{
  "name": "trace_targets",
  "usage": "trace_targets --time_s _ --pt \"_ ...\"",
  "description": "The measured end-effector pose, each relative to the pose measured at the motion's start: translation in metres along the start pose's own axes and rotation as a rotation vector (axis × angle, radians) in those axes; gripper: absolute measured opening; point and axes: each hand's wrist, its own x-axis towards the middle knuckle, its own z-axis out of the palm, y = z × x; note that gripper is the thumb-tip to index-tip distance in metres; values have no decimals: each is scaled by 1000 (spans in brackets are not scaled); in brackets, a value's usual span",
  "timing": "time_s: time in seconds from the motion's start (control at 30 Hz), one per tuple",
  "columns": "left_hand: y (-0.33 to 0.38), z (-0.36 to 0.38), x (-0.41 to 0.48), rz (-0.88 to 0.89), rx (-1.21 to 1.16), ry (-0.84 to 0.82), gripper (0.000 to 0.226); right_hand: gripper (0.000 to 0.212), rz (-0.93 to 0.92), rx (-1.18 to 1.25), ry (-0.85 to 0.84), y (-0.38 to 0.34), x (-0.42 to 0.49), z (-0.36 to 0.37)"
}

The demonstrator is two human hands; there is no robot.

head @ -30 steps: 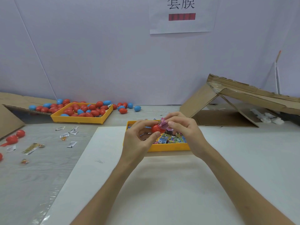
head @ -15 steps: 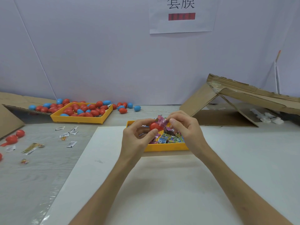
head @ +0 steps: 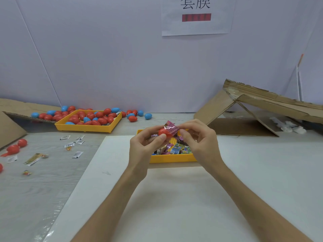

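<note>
My left hand (head: 145, 147) grips a red plastic egg (head: 164, 132) between thumb and fingers, held above a yellow tray (head: 172, 158) of colourful film wrappers. My right hand (head: 199, 140) pinches a pink printed film sleeve (head: 172, 128) that sits over the egg's upper right end. Both hands meet over the tray's far half. Part of the egg is hidden by my fingers and the film.
A second yellow tray (head: 87, 127) heaped with red and blue eggs stands at the back left, with more eggs (head: 138, 115) loose around it. Small packets (head: 75, 145) lie scattered on the left. Torn cardboard (head: 253, 109) leans at the right. A white sheet (head: 174, 198) covers the near table.
Both hands have risen slightly with the egg. The pink film has been worked further over the egg's end.
</note>
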Motion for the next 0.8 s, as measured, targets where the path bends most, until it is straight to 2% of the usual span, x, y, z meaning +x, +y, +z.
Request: trace_targets --time_s 0.23,0.5,0.67,0.8 --pt "2 0 1 -18 -43 6 32 13 -79 -28 22 -1 -4 7" --pt "4 3 -1 -50 -94 -9 26 6 51 121 16 2 2 1" --pt "5 3 -1 -85 -118 -16 37 16 102 180 -36 -1 1 4" --pt "5 2 0 -98 -145 -32 34 25 131 183 -65 -3 0 5"
